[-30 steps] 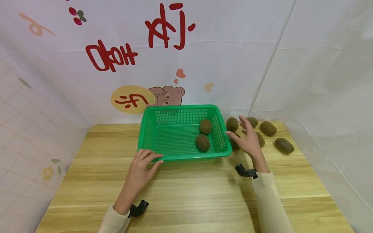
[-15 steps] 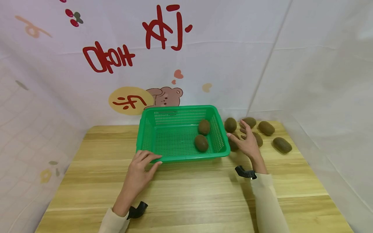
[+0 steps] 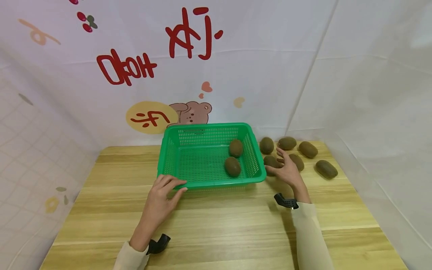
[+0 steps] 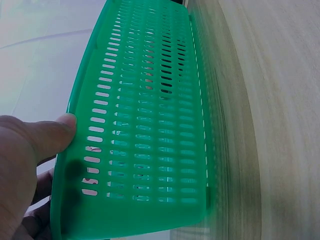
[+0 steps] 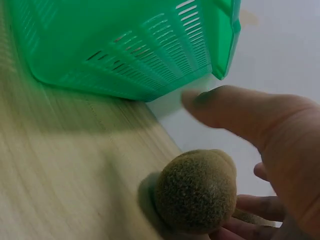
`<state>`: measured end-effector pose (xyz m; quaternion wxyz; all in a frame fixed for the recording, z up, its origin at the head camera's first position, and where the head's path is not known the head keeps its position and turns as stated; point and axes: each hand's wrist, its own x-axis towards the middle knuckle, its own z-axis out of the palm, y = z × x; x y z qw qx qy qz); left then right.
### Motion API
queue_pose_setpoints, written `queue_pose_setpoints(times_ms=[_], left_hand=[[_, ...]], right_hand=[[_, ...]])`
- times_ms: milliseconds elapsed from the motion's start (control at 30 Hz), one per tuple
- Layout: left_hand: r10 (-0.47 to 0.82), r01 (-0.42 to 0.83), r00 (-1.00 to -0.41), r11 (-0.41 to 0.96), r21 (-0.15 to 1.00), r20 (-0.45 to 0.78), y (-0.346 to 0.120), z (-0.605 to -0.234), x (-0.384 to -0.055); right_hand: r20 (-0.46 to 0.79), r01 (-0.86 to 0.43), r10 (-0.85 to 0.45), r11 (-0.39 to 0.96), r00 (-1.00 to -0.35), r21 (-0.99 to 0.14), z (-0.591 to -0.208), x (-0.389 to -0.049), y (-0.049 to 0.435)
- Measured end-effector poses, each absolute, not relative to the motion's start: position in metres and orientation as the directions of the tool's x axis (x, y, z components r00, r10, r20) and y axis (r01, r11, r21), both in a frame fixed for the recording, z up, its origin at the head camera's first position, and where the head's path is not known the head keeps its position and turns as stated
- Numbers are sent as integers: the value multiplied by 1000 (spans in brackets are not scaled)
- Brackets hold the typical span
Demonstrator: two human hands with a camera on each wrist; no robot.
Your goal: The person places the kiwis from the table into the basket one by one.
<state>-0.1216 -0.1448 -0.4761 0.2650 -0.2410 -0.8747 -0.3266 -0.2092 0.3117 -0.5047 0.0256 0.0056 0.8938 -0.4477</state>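
A green plastic basket [image 3: 209, 183] stands on the table with two brown kiwis inside, one kiwi [image 3: 236, 148] behind the other kiwi [image 3: 232, 167]. My left hand [image 3: 164, 193] pinches the basket's near left rim. Its thumb lies on the outer wall in the left wrist view, with the fingers over the rim. Right of the basket, my right hand [image 3: 287, 170] reaches around a kiwi [image 5: 195, 192] on the table. The thumb stands apart from this kiwi, while fingertips are right at its far side. That hand's fingers are spread and loosely bent.
Several more kiwis lie to the right, among them a kiwi [image 3: 266, 145] close to the basket, a kiwi [image 3: 287, 143] at the back and a kiwi [image 3: 326, 169] farthest right. A white printed cloth [image 3: 263, 75] hangs behind the wooden table [image 3: 216, 228].
My right hand has come down and toward me, from over the back kiwis to the kiwi beside the basket. My left hand keeps its place on the rim.
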Motion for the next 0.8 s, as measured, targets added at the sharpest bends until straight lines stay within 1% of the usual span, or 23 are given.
queue_pose_setpoints(times_ms=[167, 400, 633, 800], left_hand=[[245, 597, -740, 668, 445, 626, -145, -476, -121], [248, 604, -733, 665, 439, 633, -144, -476, -122], [243, 600, -743, 654, 461, 623, -144, -475, -123], [246, 602, -740, 657, 453, 626, -144, -474, -123]], right_hand=[[-73, 49, -13, 622, -997, -782, -510, -211, 311], [-46, 38, 6, 657, -999, -753, -512, -212, 312], [-20, 31, 24, 659, -1000, -752, -511, -212, 315], [-9, 39, 51, 639, -999, -768, -506, -210, 317]])
